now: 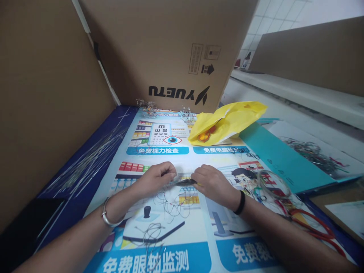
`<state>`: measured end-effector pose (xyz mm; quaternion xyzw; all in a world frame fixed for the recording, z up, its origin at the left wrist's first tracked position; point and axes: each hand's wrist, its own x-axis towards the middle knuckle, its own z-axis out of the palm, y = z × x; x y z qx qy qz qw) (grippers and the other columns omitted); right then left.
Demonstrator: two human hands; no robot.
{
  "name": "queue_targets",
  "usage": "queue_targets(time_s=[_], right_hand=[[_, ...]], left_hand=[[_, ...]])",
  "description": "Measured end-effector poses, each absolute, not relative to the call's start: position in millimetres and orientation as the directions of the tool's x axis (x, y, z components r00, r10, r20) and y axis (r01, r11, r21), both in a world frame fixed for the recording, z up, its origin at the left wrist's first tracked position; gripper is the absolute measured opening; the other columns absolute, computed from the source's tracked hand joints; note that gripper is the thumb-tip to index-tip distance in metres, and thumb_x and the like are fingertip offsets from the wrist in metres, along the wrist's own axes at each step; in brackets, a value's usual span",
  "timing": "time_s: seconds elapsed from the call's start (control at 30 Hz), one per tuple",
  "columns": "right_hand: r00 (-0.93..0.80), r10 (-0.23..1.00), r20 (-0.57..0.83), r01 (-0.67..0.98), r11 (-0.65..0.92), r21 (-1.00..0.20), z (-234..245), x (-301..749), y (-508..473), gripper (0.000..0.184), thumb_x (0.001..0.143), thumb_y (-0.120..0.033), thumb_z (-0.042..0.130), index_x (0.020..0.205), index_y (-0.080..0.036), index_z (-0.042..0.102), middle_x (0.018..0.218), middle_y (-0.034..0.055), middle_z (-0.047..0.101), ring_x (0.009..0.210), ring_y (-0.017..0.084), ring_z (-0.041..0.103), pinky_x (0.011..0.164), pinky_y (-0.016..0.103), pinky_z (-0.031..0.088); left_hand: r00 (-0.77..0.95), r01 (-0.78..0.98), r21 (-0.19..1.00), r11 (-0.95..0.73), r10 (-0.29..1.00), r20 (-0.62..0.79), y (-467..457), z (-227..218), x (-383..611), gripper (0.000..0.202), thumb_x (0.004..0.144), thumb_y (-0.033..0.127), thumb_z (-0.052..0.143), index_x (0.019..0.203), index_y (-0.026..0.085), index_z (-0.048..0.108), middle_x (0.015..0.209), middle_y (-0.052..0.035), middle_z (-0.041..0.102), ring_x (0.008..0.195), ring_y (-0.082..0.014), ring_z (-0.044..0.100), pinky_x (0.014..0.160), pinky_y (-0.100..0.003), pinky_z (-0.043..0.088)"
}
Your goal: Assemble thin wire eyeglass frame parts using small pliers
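Midway between the surface's (pixel 82 201) side edges, the left hand (pixel 158 176) seems to pinch thin wire (pixel 172 204); the right hand (pixel 212 184) grips pliers (pixel 186 182). Wire should be light, springy, easily kinked — best held near its end.

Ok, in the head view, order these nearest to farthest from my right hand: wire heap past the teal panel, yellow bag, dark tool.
From your right hand:
1. Dark tool, gripped, pointing left.
2. Yellow bag, beyond the hand.
3. Wire heap, far right, past the teal panel.
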<state>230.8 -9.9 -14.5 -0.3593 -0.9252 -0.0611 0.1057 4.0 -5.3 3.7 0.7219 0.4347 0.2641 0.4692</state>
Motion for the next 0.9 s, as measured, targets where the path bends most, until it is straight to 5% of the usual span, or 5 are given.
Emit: queue_targets(time_s=[0.53, 0.9], right_hand=[[-0.662, 0.694, 0.283, 0.698, 0.708, -0.104, -16.7, 232.5, -8.9, 0.009, 0.083, -0.023, 0.057, 0.079, -0.016, 0.061, 0.076, 0.0041, 0.061, 0.072, 0.017, 0.049, 0.068, 0.027, 0.036], [-0.672, 0.687, 0.277, 0.697, 0.713, -0.076, -17.2, 231.3, -8.2, 0.009, 0.083, -0.023, 0.056, 0.078, -0.016, 0.06, 0.077, 0.0033, 0.06, 0.073, 0.016, 0.049, 0.068, 0.027, 0.036]], left_hand=[[0.569, 0.333, 0.86, -0.385, 0.81, 0.143, -4.4, 2.9, -0.2, 0.017, 0.084, 0.026, 0.05, 0.092, 0.017, 0.062, 0.09, -0.004, 0.063, 0.082, -0.0151, 0.056, 0.076, -0.028, 0.044], [0.592, 0.388, 0.755, -0.528, 0.771, 0.235, -6.3, 2.2, 2.0, 0.014, 0.084, 0.024, 0.054, 0.088, 0.019, 0.066, 0.081, -0.0032, 0.064, 0.076, -0.0138, 0.057, 0.071, -0.026, 0.044]])
